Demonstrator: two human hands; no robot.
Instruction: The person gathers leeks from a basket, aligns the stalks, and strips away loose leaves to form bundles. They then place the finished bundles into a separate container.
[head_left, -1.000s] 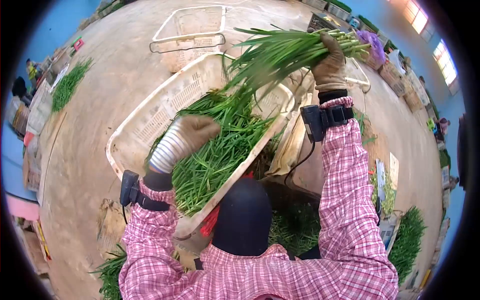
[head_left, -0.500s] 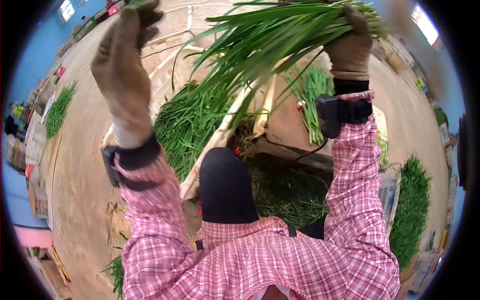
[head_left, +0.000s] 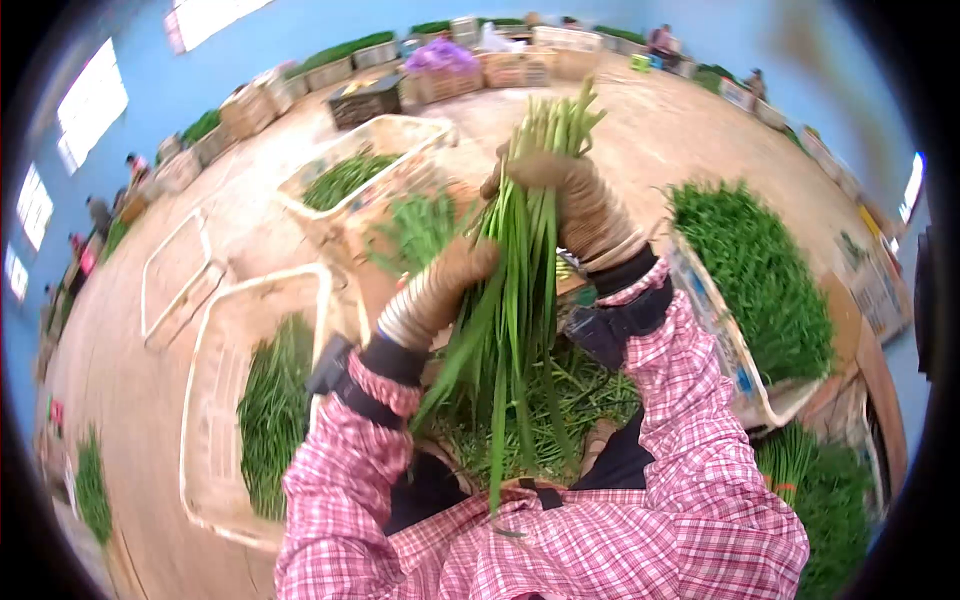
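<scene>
A bunch of garlic chives (head_left: 525, 225) hangs in front of me, pale stem ends up and long flat leaves down. My right hand (head_left: 575, 195), in a soiled glove, is closed around it just below the stem ends. Lower, on the bunch's left side, my gloved left hand (head_left: 445, 285) presses against the leaves; its fingers go behind them and are partly hidden. Behind my left hand lies a smaller heap of chives (head_left: 415, 230) on a brown surface. Loose leaves and trimmings (head_left: 510, 430) cover the floor between my feet.
At left stands a white crate (head_left: 190, 430) partly filled with chives; a full crate (head_left: 735, 370) is at right. Another crate (head_left: 430, 130) lies ahead, near an empty frame (head_left: 150, 285) on the floor. Several people sit along the walls among boxes.
The view has tilted up toward the room. The bunch has swung from sideways to upright, stem ends up. My left hand, raised and apart before, is now against the leaves.
</scene>
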